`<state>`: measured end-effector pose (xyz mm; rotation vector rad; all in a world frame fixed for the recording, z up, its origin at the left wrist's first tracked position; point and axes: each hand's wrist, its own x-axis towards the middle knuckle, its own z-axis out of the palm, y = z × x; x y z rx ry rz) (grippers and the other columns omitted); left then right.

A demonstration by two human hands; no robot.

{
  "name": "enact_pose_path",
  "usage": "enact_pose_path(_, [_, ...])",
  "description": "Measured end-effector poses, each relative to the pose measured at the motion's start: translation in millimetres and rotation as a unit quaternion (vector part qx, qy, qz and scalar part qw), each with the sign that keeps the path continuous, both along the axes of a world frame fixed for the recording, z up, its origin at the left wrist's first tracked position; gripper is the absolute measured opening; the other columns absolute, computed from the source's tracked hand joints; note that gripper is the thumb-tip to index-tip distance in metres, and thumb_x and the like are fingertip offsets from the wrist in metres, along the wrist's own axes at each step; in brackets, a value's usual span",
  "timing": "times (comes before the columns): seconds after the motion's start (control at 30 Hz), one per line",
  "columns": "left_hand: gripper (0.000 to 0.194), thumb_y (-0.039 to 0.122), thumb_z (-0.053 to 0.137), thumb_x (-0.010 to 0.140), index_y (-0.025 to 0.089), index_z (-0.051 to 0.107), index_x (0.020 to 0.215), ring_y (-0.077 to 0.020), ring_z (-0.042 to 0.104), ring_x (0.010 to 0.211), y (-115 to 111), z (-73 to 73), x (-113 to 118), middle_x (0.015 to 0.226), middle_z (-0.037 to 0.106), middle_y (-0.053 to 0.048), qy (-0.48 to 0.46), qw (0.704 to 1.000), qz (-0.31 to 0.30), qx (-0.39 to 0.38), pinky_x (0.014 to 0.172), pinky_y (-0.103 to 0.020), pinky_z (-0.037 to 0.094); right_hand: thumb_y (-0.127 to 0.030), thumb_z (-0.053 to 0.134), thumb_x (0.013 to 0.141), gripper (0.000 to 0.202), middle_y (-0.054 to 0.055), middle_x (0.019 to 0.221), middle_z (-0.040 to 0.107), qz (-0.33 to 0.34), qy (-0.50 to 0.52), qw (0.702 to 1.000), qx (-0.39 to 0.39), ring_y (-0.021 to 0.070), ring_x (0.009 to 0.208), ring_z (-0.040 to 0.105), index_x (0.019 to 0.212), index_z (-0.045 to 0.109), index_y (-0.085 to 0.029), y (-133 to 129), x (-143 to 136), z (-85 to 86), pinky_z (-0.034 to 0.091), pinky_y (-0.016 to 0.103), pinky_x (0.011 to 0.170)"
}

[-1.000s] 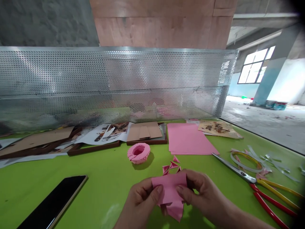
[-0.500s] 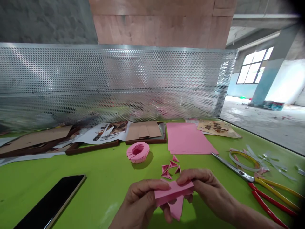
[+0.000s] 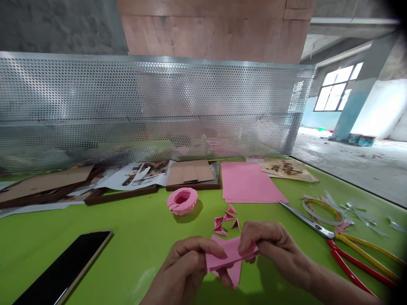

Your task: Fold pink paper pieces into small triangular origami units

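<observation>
Between my hands is a small strip of pink paper [image 3: 231,250], folded along its length. My left hand [image 3: 190,264] pinches its left end, thumb on top and fingers beneath. My right hand [image 3: 275,250] grips the right end, with the fingertips pressing on the fold. Below the strip, more pink paper pieces [image 3: 234,273] lie on the green table, partly hidden by my fingers. Just beyond my hands sit several small folded pink triangles [image 3: 227,218]. A pink paper ring [image 3: 182,201] with a pleated surface stands farther back to the left.
Scissors [image 3: 324,231] with red and yellow handles lie on the right, beside a tape roll [image 3: 322,212] and plastic scraps. Pink sheets [image 3: 249,182] are at the back. A phone [image 3: 68,267] rests on the left. Frames and cardboard [image 3: 190,171] line the perforated metal panel [image 3: 197,106].
The strip's upper and lower layers have come closer together, pressed flatter between my fingers. The view has shifted slightly; both hands keep their hold.
</observation>
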<state>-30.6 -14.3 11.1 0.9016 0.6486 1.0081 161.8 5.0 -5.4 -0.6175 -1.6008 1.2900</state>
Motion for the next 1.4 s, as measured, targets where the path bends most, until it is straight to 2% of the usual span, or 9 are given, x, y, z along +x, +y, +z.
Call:
enact_pose_path(0.27, [0.008, 0.017, 0.067, 0.070, 0.017, 0.075, 0.073, -0.0166, 0.064, 0.058, 3.9, -7.3, -1.0, 0.064, 0.073, -0.003, 0.006, 1.000, -0.018, 0.018, 0.063, -0.027, 0.047, -0.003, 0.047, 0.076, 0.029, 0.000, 0.062, 0.059, -0.010, -0.025, 0.999, 0.036, 0.0115, 0.058, 0.053, 0.072, 0.071, -0.019, 1.4, 0.0, -0.6, 0.043, 0.022, 0.055])
enact_pose_path(0.5, [0.016, 0.016, 0.068, 0.071, 0.020, 0.072, 0.086, -0.0133, 0.064, 0.056, 13.1, -22.0, -2.4, 0.064, 0.075, -0.002, 0.034, 0.998, -0.020, 0.043, 0.064, -0.026, 0.047, -0.004, 0.047, 0.076, 0.028, 0.000, 0.064, 0.060, -0.014, -0.046, 0.997, 0.053, 0.0125, 0.060, 0.053, 0.073, 0.071, -0.019, 1.1, 2.5, 2.8, 0.043, 0.024, 0.057])
enact_pose_path(0.57, [0.016, 0.018, 0.068, 0.072, 0.020, 0.071, 0.087, -0.0129, 0.064, 0.056, 13.9, -21.8, -2.7, 0.061, 0.074, -0.001, 0.052, 0.998, -0.011, 0.040, 0.063, -0.025, 0.046, -0.011, 0.047, 0.081, 0.025, 0.001, 0.069, 0.059, -0.008, -0.031, 0.999, 0.027, 0.0131, 0.063, 0.053, 0.089, 0.068, -0.021, 0.5, 2.8, 1.3, 0.044, 0.026, 0.060])
enact_pose_path(0.63, [0.017, 0.021, 0.069, 0.071, 0.020, 0.071, 0.088, -0.0139, 0.064, 0.057, 14.6, -20.8, -2.9, 0.056, 0.072, -0.001, 0.070, 0.997, 0.013, 0.035, 0.063, -0.025, 0.046, -0.020, 0.047, 0.085, 0.029, 0.001, 0.076, 0.058, -0.004, -0.002, 1.000, -0.016, 0.0140, 0.068, 0.054, 0.113, 0.056, -0.023, -0.4, 1.7, -1.1, 0.044, 0.027, 0.065])
enact_pose_path(0.7, [0.019, 0.024, 0.070, 0.069, 0.020, 0.071, 0.088, -0.0151, 0.064, 0.059, 15.3, -20.5, -2.9, 0.054, 0.072, -0.001, 0.084, 0.995, 0.049, 0.026, 0.064, -0.025, 0.046, -0.030, 0.049, 0.086, 0.038, 0.002, 0.081, 0.057, -0.002, 0.026, 0.998, -0.060, 0.0143, 0.072, 0.054, 0.123, 0.045, -0.022, -0.9, -1.6, -3.4, 0.044, 0.027, 0.067])
enact_pose_path(0.87, [0.021, 0.024, 0.071, 0.068, 0.018, 0.070, 0.088, -0.0158, 0.064, 0.058, 14.4, -22.6, 0.4, 0.056, 0.073, -0.003, 0.112, 0.988, 0.110, 0.011, 0.062, -0.026, 0.047, -0.037, 0.062, 0.078, 0.026, 0.001, 0.074, 0.056, -0.003, 0.026, 0.989, -0.145, 0.0108, 0.064, 0.050, 0.090, 0.058, -0.013, 0.2, -18.3, -8.1, 0.041, 0.020, 0.058])
enact_pose_path(1.0, [0.022, 0.022, 0.072, 0.066, 0.016, 0.071, 0.087, -0.0174, 0.065, 0.059, 10.1, -21.9, 6.5, 0.057, 0.072, -0.003, 0.119, 0.985, 0.123, -0.011, 0.063, -0.027, 0.048, -0.036, 0.068, 0.072, 0.026, -0.003, 0.059, 0.051, -0.038, 0.034, 0.986, -0.161, 0.0076, 0.051, 0.044, 0.074, 0.060, -0.012, 3.3, -26.9, -13.6, 0.036, 0.018, 0.049])
enact_pose_path(1.17, [0.018, 0.024, 0.075, 0.062, 0.017, 0.072, 0.078, -0.0155, 0.062, 0.056, 5.1, -17.5, 10.6, 0.057, 0.071, -0.002, 0.113, 0.990, 0.084, -0.009, 0.061, -0.026, 0.048, -0.031, 0.063, 0.076, 0.021, -0.002, 0.059, 0.054, -0.043, -0.002, 0.985, -0.167, 0.0086, 0.051, 0.046, 0.071, 0.061, -0.011, 7.0, -22.7, -13.4, 0.037, 0.020, 0.050])
enact_pose_path(1.4, [0.027, 0.043, 0.074, 0.057, 0.016, 0.072, 0.060, -0.0146, 0.056, 0.054, 5.0, -10.7, 7.0, 0.053, 0.066, -0.001, 0.190, 0.982, 0.018, -0.009, 0.055, -0.025, 0.042, -0.015, 0.059, 0.076, 0.010, -0.004, 0.056, 0.050, 0.046, -0.066, 0.982, -0.173, 0.0055, 0.048, 0.040, 0.068, 0.061, -0.009, 4.8, -19.1, -12.3, 0.028, 0.016, 0.045])
